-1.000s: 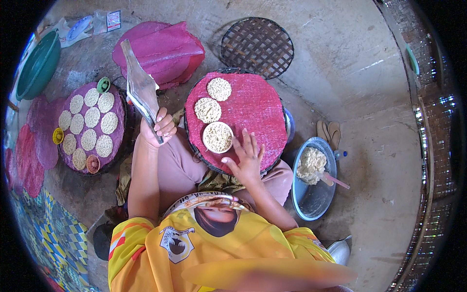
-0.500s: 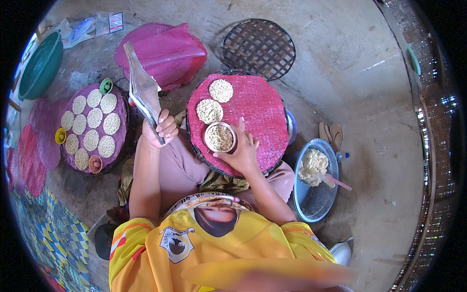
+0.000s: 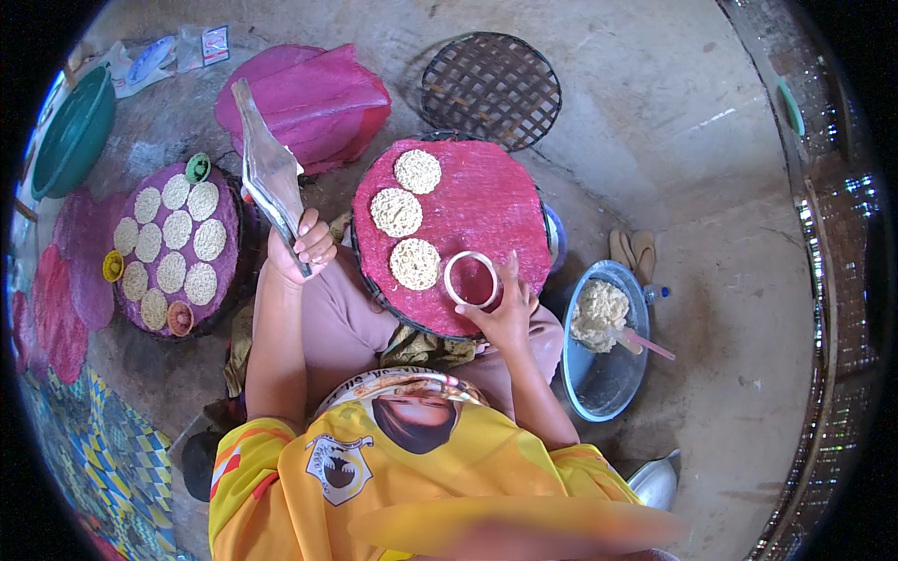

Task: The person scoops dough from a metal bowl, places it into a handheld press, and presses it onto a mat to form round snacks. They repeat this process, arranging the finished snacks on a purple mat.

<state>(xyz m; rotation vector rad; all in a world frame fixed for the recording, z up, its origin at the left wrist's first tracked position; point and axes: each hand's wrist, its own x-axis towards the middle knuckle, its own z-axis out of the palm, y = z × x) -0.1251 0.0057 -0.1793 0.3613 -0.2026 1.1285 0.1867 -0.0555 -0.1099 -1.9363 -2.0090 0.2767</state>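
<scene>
My left hand (image 3: 306,245) is closed around the lower end of a wooden press (image 3: 270,173), which looks like two hinged pieces and points up and away from me. Between thumb and fingers, my right hand (image 3: 507,318) grips a pale ring mould (image 3: 448,277). Red cloth shows through the middle of the ring. Along the left side of that red cloth (image 3: 486,192), spread over a round tray on my lap, lie three noodle discs; the nearest noodle disc (image 3: 414,264) is just left of the ring. Whether the ring touches the cloth, I cannot tell.
To the left stands another round tray with purple cloth (image 3: 198,259), several noodle discs and small coloured cups. A blue basin (image 3: 608,402) with dough and a pink-handled tool sits at right. Beyond are folded pink cloths (image 3: 304,98) and a woven rack (image 3: 491,89); sandals (image 3: 633,252) lie right.
My right hand has lifted the ring off the noodles and shifted it right, leaving the third disc uncovered on the cloth. The left hand still holds the press, nearly unmoved.
</scene>
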